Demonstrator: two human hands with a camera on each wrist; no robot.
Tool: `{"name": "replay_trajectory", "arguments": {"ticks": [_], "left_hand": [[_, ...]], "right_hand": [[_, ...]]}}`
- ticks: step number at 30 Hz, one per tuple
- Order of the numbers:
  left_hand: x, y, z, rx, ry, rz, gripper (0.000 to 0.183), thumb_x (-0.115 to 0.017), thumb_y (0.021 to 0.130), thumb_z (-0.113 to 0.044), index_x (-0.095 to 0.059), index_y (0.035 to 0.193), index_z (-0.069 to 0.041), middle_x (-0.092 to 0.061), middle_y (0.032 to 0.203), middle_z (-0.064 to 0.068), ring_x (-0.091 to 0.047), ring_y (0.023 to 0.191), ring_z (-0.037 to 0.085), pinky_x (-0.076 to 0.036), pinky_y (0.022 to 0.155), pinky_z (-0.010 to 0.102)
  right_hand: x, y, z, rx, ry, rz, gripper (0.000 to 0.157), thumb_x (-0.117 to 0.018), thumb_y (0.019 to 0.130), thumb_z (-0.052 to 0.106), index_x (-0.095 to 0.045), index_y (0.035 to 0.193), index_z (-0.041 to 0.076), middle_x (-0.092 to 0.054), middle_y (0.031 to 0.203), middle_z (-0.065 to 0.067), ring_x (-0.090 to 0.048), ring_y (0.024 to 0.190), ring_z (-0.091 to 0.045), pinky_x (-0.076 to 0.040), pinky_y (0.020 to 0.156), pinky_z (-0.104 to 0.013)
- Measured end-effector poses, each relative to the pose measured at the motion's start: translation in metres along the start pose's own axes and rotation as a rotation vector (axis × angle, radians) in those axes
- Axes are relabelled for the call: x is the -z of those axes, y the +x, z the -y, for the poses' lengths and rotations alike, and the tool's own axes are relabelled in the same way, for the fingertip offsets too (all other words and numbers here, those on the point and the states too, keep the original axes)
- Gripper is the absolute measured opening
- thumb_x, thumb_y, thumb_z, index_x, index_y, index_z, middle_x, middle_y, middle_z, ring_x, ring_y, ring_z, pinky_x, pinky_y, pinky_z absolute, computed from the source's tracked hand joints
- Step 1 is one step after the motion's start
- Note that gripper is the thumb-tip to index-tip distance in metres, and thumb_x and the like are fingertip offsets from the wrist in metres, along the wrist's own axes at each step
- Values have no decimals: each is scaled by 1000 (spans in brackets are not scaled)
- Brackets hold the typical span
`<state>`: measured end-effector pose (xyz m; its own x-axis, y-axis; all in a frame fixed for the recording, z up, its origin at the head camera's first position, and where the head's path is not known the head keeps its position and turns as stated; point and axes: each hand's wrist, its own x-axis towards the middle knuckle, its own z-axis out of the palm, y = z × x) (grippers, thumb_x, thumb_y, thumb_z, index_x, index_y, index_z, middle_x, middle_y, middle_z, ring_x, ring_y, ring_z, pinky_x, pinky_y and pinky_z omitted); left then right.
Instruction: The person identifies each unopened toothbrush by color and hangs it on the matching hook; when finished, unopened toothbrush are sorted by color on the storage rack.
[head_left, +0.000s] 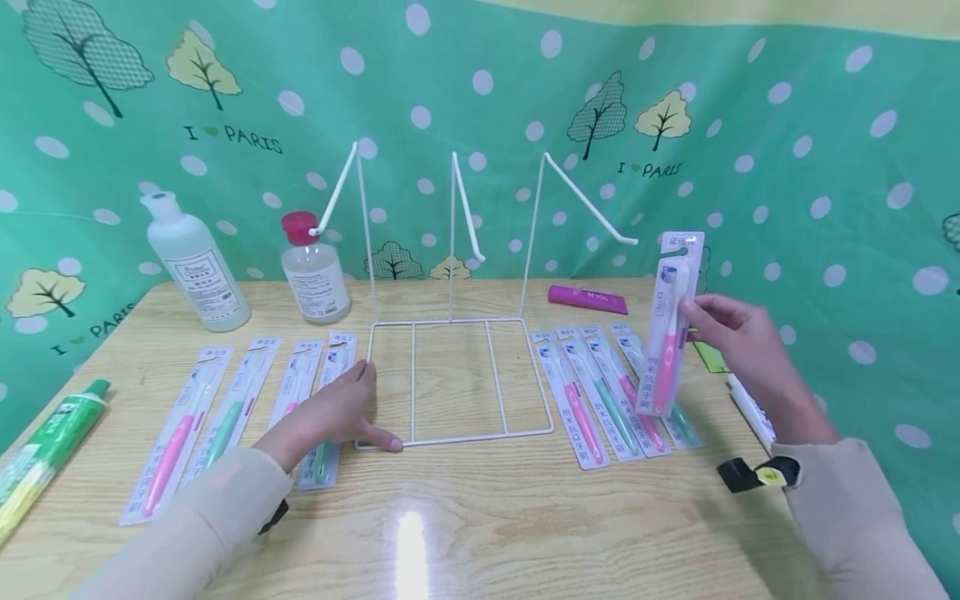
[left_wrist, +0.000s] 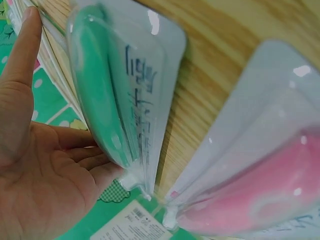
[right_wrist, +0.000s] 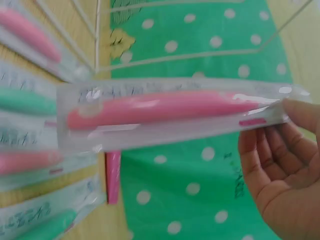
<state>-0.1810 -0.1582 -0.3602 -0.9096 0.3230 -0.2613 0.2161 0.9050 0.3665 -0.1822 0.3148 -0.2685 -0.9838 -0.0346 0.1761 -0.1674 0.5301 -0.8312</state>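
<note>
My right hand [head_left: 738, 337] pinches the edge of a pink toothbrush in a clear blister pack [head_left: 667, 333], raised upright over the right side of the table. In the right wrist view this pink toothbrush pack [right_wrist: 165, 115] lies across the picture, with thumb and fingers at its end. A white wire rack [head_left: 457, 437] with three upright hooked arms stands mid-table. At the rack's left front corner rests my left hand [head_left: 333, 412], thumb stretched along the front wire and fingers by the left side wire. Beneath that hand lies a green toothbrush pack [left_wrist: 102, 85], partly covered in the head view.
Several packaged toothbrushes [head_left: 176, 442] lie left of the rack, and several more packs [head_left: 573, 400] lie right of it. Two clear bottles [head_left: 198, 267] stand back left. A green tube [head_left: 52, 450] lies at the left edge, a magenta box [head_left: 587, 299] at the back right.
</note>
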Motion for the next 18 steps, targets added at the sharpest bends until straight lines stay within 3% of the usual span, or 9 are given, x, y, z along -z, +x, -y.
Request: {"name": "replay_trajectory", "arguments": {"ticks": [3,6,11,14,18], "left_hand": [[0,0,0,-4,-1,4,131,-69,53,-68,-13,138,15,-9,143,34,-13,131,47,-19,105,54],[0,0,0,-9,-1,4,131,-69,54,-69,-13,138,15,-8,143,34,-13,130,47,-19,105,54],[0,-1,0,-4,-5,12,131,-69,54,-68,-12,138,14,-8,144,33,-12,131,46,-19,106,53],[0,0,0,-8,-4,10,131,-69,54,-68,-13,138,15,-8,143,34,-13,131,46,-19,106,53],[-1,0,0,-6,-3,7,131,-70,54,-68,-13,138,15,-9,143,34,-13,131,46,-19,106,53]], "right_hand": [[-2,-4,13,78,86,23,38,-49,93,31,-58,116,2,-63,104,-3,-61,86,-15,-47,79,-14],[-7,-7,23,165,260,75,31,-50,94,18,-58,114,-4,-62,106,-7,-62,85,-15,-49,81,-17],[-16,-14,39,323,581,243,25,-41,95,-1,-56,110,-12,-55,115,-14,-60,93,-17,-49,84,-25],[-22,-16,48,377,665,317,26,-36,95,-5,-56,110,-13,-55,115,-16,-58,96,-19,-48,87,-27],[-31,-17,56,405,660,364,29,-34,95,-5,-58,112,-8,-56,114,-13,-56,96,-19,-48,88,-28]]}}
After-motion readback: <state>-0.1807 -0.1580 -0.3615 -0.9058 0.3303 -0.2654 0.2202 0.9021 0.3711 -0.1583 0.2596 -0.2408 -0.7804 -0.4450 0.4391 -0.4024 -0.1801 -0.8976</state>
